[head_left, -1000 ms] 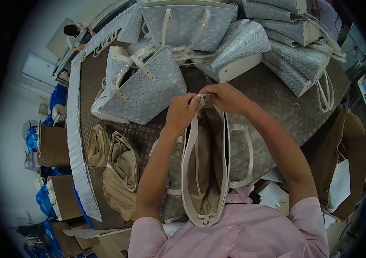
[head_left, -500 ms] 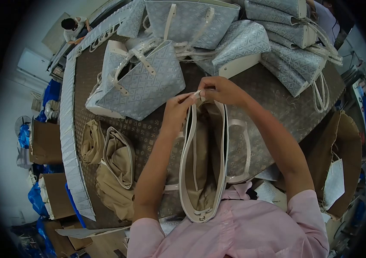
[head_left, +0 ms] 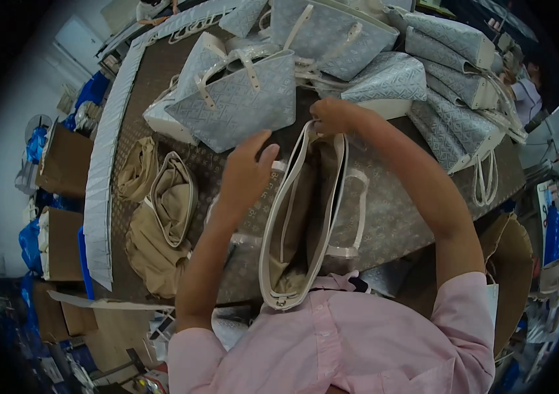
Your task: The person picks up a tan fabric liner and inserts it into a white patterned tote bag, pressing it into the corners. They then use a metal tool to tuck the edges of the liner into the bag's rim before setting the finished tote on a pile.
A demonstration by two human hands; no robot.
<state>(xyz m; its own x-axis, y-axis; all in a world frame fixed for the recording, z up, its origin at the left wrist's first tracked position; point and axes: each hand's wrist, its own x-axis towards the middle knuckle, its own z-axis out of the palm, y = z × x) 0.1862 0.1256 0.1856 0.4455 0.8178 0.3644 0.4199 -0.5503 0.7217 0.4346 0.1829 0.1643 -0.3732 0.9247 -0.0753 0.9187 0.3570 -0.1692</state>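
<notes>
An open handbag [head_left: 269,262] with a tan lining and a cream rim stands upright against my body, its handles out to both sides. My right hand [head_left: 332,116] pinches the far end of its rim. To the left of the bag, my left hand [head_left: 248,167] is off the rim, its thumb and fingers apart and holding nothing. Beyond it, a silver-grey patterned bag [head_left: 240,98] with pale handles lies tilted on the table. Tan lining pieces [head_left: 154,246] lie in a heap left of my left forearm.
The brown patterned table [head_left: 397,217] has a pale covered edge on the left. Stacked silver bags [head_left: 450,111] lie at the back right. Cardboard boxes [head_left: 66,161] stand beyond the left edge; an open carton [head_left: 512,262] is at the right. Another person [head_left: 527,92] is at the far right.
My left hand has let go of the bag's rim, moved left and opened. My right hand still pinches the rim. The view has shifted, and the far-left person is now mostly out of frame.
</notes>
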